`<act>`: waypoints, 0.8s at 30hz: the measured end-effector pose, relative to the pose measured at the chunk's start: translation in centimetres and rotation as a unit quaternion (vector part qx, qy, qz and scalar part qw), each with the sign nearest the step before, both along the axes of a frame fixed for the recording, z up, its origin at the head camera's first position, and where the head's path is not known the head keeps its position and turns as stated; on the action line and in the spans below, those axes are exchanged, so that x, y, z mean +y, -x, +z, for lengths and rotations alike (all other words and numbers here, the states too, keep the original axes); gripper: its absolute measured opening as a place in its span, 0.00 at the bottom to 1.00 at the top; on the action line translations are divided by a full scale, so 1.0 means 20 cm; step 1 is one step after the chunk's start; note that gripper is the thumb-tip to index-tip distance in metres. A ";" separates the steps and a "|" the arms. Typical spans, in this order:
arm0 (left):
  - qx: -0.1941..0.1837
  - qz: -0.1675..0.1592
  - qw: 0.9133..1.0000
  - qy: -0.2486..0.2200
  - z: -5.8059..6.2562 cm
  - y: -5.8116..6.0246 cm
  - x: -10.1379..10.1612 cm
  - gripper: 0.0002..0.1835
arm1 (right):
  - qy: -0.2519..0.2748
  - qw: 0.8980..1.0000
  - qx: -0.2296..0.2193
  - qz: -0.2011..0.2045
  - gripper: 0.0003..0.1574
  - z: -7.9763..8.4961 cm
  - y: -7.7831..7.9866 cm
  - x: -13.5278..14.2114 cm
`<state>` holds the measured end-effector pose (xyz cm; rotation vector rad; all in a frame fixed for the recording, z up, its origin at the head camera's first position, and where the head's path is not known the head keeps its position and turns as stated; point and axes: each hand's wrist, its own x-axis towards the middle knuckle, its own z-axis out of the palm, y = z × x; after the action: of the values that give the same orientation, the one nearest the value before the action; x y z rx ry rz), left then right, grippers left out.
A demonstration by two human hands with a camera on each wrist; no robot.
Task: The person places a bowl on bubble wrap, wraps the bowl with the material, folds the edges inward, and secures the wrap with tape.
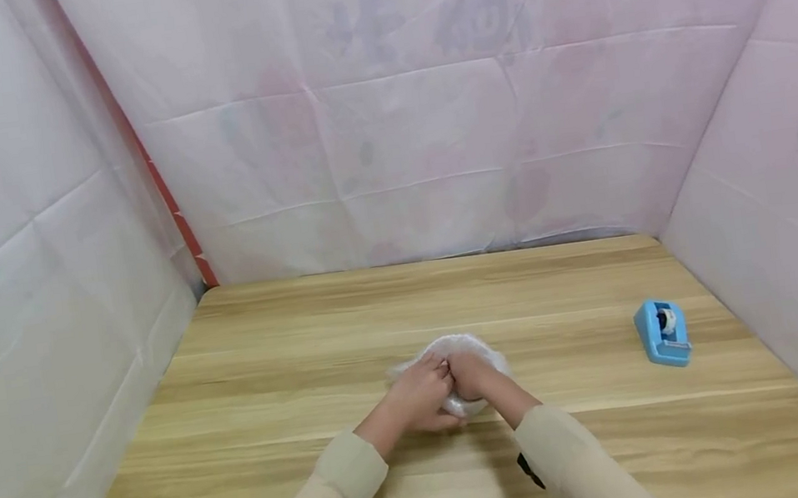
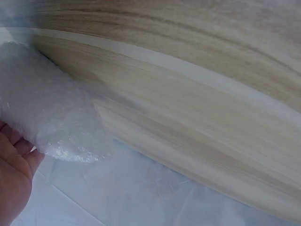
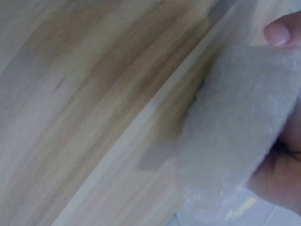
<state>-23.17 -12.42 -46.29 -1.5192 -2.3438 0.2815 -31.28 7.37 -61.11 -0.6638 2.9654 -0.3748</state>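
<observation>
A whitish translucent bundle of bubble wrap (image 1: 483, 347) lies at the middle of the wooden table, under both hands. My left hand (image 1: 418, 394) grips it from the left, with its thumb stretched along the near side. From the right, my right hand (image 1: 470, 376) curls into the wrap, its knuckles close against the left fingers. The left wrist view shows the bubble wrap (image 2: 51, 103) bulging beside a hand (image 2: 14, 176) at the lower left. In the right wrist view the wrap (image 3: 225, 136) covers most of the fingers; a fingertip (image 3: 280, 35) shows above it. Whatever the wrap may contain is hidden.
A blue tape dispenser (image 1: 662, 334) with a roll of tape stands on the right side of the table (image 1: 267, 342). Pale printed sheets (image 1: 385, 141) hang behind the table and along both sides.
</observation>
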 end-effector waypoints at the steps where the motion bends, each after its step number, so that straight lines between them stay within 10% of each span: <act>1: -0.002 0.001 1.000 -0.003 0.00 0.00 -0.01 0.37 | 0.001 1.000 0.001 -0.002 0.05 0.05 -0.03 -0.01; 3: -0.015 0.011 1.000 0.001 0.01 -0.01 -0.04 0.39 | 0.009 0.999 -0.017 -0.026 0.05 0.10 -0.06 -0.02; 8: -0.040 0.039 0.998 0.000 0.03 -0.03 -0.09 0.40 | 0.032 0.997 0.064 -0.041 0.08 -0.22 0.09 0.08; 11: -0.038 0.046 0.998 -0.006 0.03 -0.03 -0.11 0.42 | 0.039 0.992 0.107 -0.047 0.06 -0.27 0.10 0.09; 18: -0.063 0.054 0.996 -0.045 0.03 -0.03 -0.16 0.45 | 0.103 0.985 0.051 -0.132 0.11 0.66 -0.42 -0.24; 24: -0.112 0.088 0.985 -0.102 0.02 -0.03 -0.21 0.49 | 0.196 0.961 0.123 -0.149 0.11 0.88 -0.56 -0.25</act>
<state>-22.57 -16.60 -45.96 -1.3082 -2.5932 -0.0915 -20.17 2.44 -43.58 -0.3018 3.2657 -0.9900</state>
